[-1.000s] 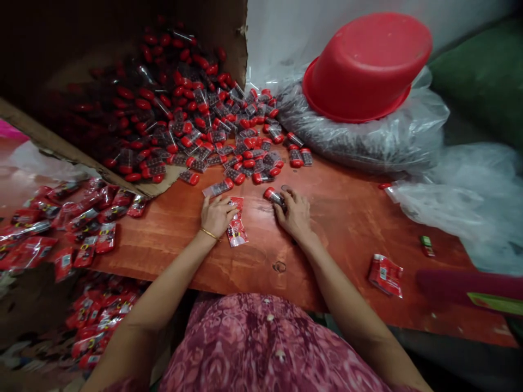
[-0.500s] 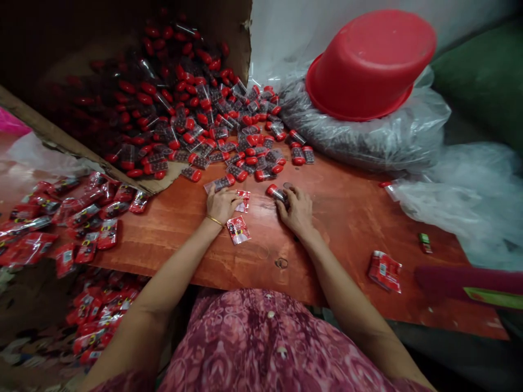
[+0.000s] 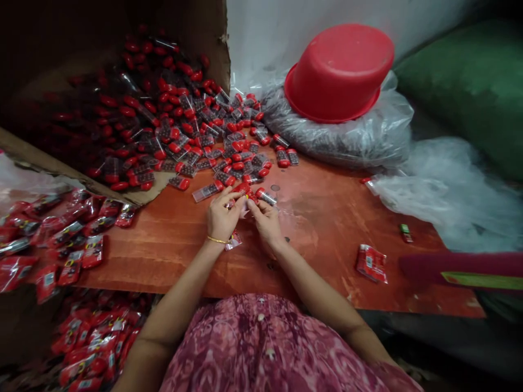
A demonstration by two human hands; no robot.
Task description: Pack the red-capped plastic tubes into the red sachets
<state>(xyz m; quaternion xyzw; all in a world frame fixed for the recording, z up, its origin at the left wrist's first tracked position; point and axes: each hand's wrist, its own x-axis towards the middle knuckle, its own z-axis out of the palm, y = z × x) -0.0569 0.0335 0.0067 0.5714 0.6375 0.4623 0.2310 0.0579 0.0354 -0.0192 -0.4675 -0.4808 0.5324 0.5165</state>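
Observation:
Both hands meet over the table, pinching a small red printed plastic pouch (image 3: 245, 191) between them. The fingers of my left hand (image 3: 224, 216) are closed on its left side. My right hand (image 3: 266, 220) grips its right side with thumb and fingers. Just beyond the right fingers lies a clear tube with a red cap (image 3: 266, 196), dark pieces inside. Another red-capped clear container (image 3: 207, 190) rests beyond the left hand. A second red printed pouch (image 3: 234, 241) lies flat by the left wrist, partly hidden by the hand.
A cardboard box (image 3: 77, 169) on its side spills many red-capped containers (image 3: 192, 155) onto the table (image 3: 322, 218). Filled red packets (image 3: 93, 250) are heaped at left. A red tub (image 3: 343, 73) sits upside down on a plastic bag (image 3: 339, 141). A red packet (image 3: 371, 263) lies at right.
My right hand has let go of the red-capped tube and moved left to the pouch. The pouch beside my left hand is now held between both hands. The view has shifted right.

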